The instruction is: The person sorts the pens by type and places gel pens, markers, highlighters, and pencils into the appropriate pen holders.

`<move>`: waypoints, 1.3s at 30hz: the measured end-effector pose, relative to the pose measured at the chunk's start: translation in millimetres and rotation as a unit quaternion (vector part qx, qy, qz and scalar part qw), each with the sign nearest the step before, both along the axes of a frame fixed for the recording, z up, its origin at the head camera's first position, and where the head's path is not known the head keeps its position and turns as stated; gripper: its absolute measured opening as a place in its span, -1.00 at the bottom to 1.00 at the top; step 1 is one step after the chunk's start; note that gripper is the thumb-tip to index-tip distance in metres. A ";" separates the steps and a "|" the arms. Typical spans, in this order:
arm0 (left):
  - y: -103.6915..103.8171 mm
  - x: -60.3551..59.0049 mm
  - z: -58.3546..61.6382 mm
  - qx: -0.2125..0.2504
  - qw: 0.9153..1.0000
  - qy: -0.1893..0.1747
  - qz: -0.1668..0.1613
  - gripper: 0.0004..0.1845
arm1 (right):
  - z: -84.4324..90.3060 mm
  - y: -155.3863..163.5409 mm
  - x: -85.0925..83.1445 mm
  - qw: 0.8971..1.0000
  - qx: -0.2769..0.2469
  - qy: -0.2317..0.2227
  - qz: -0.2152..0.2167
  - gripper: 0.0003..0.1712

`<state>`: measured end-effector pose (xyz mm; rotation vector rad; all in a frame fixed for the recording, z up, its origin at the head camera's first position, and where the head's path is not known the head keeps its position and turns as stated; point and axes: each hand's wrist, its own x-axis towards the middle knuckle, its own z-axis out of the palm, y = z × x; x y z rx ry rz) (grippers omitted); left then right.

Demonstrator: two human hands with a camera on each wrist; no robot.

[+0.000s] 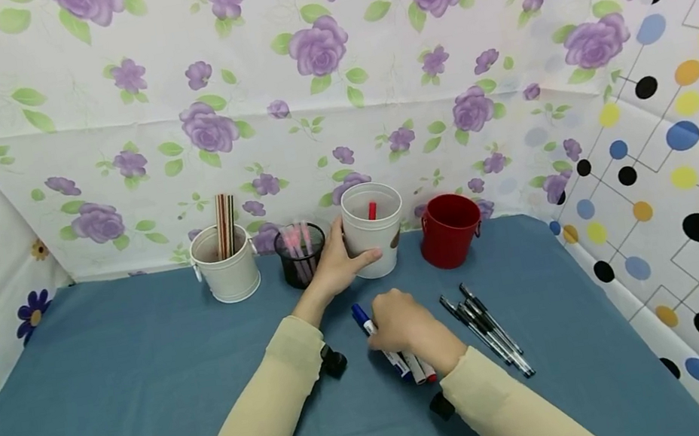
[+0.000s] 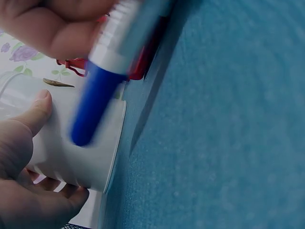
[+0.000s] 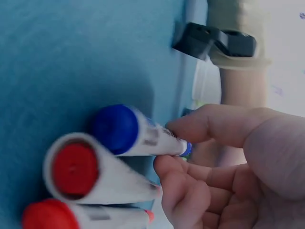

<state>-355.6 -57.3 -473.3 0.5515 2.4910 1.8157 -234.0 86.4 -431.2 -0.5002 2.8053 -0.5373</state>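
Note:
My left hand grips a white cup at the back of the blue table; a red marker stands inside it. In the left wrist view the thumb and fingers wrap the cup's wall. My right hand pinches a blue-capped marker just in front of the cup, its blue cap pointing toward the cup. In the right wrist view my fingertips hold the blue marker, which lies beside two red markers on the cloth.
A red bucket stands right of the cup, with a black mesh cup of pink pens and a white bucket of sticks to its left. Several black pens lie right of my right hand. Patterned walls enclose the table.

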 end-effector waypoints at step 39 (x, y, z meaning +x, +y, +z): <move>2.3 -1.5 0.5 -0.002 1.000 0.011 0.005 0.09 | 108.8 62.7 -46.9 0.963 -0.221 0.147 -0.036 -0.76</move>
